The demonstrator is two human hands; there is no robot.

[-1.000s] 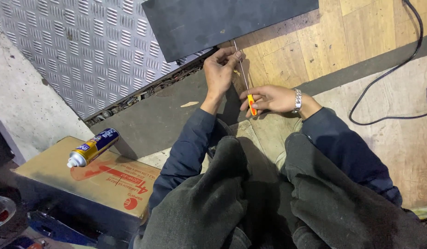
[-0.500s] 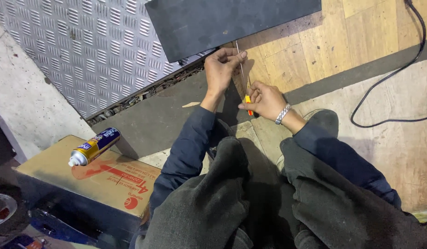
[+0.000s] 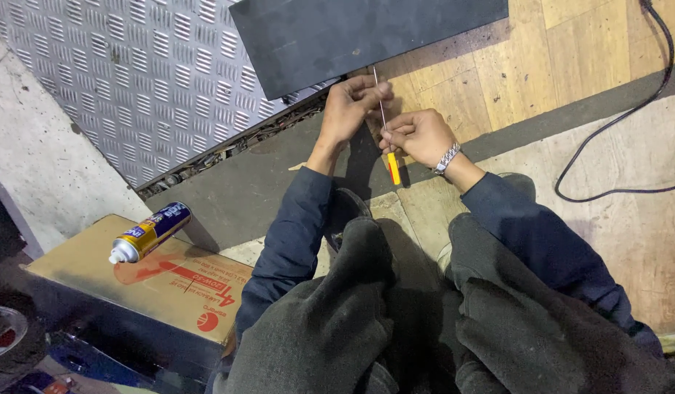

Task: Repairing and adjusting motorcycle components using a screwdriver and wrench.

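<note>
Upper centre of frame: thin screwdriver runs near-vertical, yellow-orange handle low, tip toward dark panel; right hand closed around its shaft just above handle, left hand pinching the shaft higher up, nearer the tip.

I see my left hand and right hand stretched forward, close together, fingers curled, seemingly pinched shut.

A dark panel blocks the way ahead; bare wooden floor lies open to the right.
</note>
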